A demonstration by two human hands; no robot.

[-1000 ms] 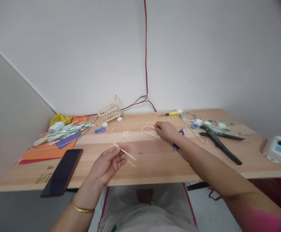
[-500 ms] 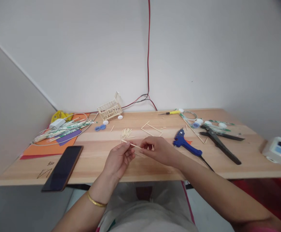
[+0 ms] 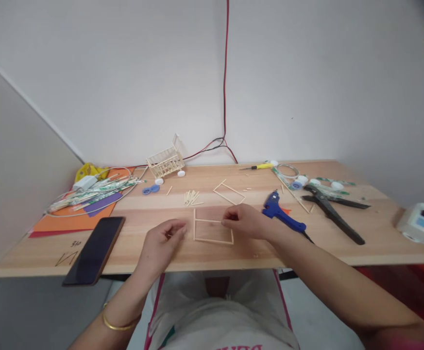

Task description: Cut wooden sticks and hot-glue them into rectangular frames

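A small frame of thin wooden sticks [image 3: 195, 228] lies on the table between my hands, with a crossbar above its bottom stick. My right hand [image 3: 246, 221] is at the frame's upper right, thumb and fingers pinched on the right end of the crossbar stick [image 3: 208, 220]. Its fingers hide part of the frame's right side. To the left, apart from the frame, my left hand [image 3: 163, 243] rests low over the wood, fingers bent and thumb slightly apart from them, holding nothing. Behind the frame are a pile of short cut sticks [image 3: 190, 197] and another stick frame [image 3: 229, 192].
A blue glue gun [image 3: 282, 216] and black-handled cutters [image 3: 335, 216] lie right. A phone [image 3: 95, 250] overhangs the front edge at left. A small stick cart [image 3: 166, 163], a yellow-handled cutter [image 3: 262, 166] and bottle caps [image 3: 150, 189] are farther back. A power strip [image 3: 423, 223] sits far right.
Both hands held a stick in the air; now the left hand has let go and moved left. My right hand has come down at the stick frame, which is now uncovered.
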